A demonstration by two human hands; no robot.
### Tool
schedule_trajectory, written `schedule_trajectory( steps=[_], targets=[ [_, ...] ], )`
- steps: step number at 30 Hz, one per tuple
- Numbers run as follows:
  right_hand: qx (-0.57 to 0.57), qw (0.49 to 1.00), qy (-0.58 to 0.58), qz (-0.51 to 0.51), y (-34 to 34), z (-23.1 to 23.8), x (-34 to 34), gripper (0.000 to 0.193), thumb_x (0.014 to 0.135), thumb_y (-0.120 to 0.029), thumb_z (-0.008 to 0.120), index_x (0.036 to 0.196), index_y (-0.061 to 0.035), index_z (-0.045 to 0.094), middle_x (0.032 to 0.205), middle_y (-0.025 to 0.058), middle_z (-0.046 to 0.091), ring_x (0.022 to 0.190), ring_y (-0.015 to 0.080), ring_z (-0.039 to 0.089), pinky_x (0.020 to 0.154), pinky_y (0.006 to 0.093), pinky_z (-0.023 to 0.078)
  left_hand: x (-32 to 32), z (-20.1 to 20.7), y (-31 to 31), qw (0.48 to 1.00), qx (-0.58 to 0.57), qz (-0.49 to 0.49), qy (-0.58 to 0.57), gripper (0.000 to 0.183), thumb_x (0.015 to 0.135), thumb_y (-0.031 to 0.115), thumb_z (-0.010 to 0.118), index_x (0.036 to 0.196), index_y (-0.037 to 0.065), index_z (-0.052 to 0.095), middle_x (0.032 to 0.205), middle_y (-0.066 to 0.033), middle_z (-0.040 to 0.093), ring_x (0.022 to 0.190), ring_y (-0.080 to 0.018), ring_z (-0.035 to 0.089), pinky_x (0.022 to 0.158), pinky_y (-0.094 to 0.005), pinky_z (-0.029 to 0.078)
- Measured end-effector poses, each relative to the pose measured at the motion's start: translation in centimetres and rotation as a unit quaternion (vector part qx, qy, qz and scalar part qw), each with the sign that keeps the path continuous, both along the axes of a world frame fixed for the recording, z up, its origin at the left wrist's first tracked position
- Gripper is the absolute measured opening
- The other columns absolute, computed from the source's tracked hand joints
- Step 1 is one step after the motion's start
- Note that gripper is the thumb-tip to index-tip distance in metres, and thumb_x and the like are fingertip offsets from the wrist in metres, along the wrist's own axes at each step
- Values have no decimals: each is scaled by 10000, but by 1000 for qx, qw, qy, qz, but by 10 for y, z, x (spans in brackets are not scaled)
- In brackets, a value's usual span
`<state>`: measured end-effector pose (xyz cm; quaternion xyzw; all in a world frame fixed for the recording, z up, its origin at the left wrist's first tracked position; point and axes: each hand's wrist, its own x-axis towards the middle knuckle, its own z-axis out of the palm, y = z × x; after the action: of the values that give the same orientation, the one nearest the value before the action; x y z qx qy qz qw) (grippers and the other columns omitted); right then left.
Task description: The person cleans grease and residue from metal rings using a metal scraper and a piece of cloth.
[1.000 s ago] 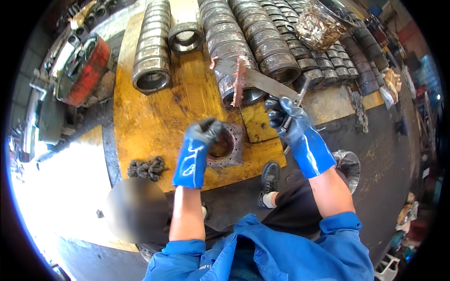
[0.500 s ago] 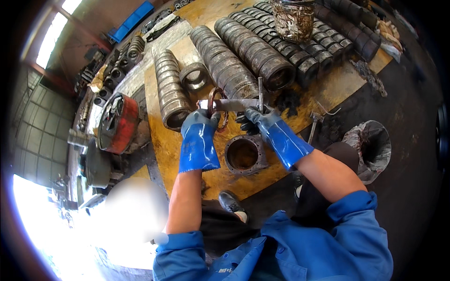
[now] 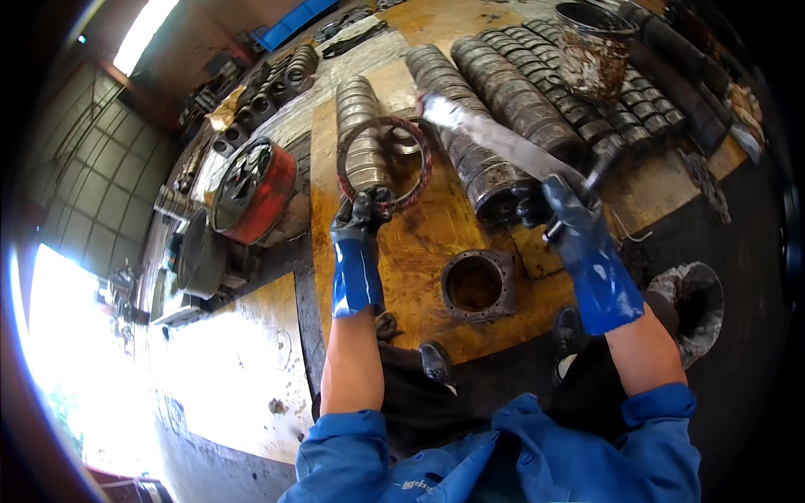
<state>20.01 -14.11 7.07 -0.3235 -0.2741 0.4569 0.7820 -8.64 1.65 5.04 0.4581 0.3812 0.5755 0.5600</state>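
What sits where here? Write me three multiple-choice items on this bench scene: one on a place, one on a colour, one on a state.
1. Where is the square metal housing?
A. On the yellow bench top between the hands
B. Inside the red drum
C. On the floor

2. What colour are the gloves?
A. White
B. Blue with dark fingers
C. Orange

3. What is the left hand doing?
A. Resting flat
B. Hanging open
C. Gripping a thin ring held up

Answers: 1 A, it lies on the yellow top near the edge. 2 B, both cuffs are blue. 3 C, the fingers close on the ring's lower rim, while the right hand holds a long flat blade.
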Motion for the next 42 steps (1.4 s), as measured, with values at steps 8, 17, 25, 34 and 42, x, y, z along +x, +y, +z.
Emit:
schedule_trajectory(
  steps=[8, 17, 25, 34, 42],
  targets=[
    [-117, 943, 210, 231, 11, -22, -24, 411, 943, -305, 565, 1210, 2, 501, 1055, 232, 621, 737, 291, 636, 595, 435, 543, -1, 5, 12, 968, -87, -45, -230, 213, 917, 55, 513, 1111, 10, 589, 935, -95, 640, 809, -205, 628, 705, -322, 559],
    [-142, 920, 240, 275, 7, -32, -63, 480, 930, -329, 569, 1284, -37, 430, 1005, 216, 642, 681, 301, 661, 555, 435, 579, -8, -28, 37, 990, 104, -31, -94, 249, 882, 44, 530, 1128, 20, 553, 966, -78, 607, 755, -206, 579, 611, -329, 494],
    [-99, 884, 292, 351, 15, -42, -87, 488, 925, -319, 585, 1278, -19, 432, 1006, 215, 643, 678, 299, 666, 566, 440, 584, -49, -32, 25, 986, 90, -28, -139, 286, 872, 115, 638, 1127, 11, 561, 1034, -111, 632, 829, -252, 611, 673, -363, 533],
    [-145, 910, 279, 270, 7, -28, -65, 408, 939, -331, 556, 1210, -33, 487, 988, 198, 646, 676, 289, 653, 574, 453, 547, 7, -2, -4, 980, 70, -51, -178, 319, 948, 199, 575, 1205, 11, 563, 1140, -110, 636, 932, -244, 632, 802, -378, 554],
    [-121, 907, 285, 286, 11, -27, -52, 363, 940, -327, 549, 1190, -67, 510, 962, 178, 651, 671, 279, 648, 590, 436, 536, 2, 5, -16, 993, 115, -13, -15, 308, 983, 181, 503, 1204, -19, 577, 1174, -122, 631, 965, -217, 631, 824, -364, 543]
  ],
)
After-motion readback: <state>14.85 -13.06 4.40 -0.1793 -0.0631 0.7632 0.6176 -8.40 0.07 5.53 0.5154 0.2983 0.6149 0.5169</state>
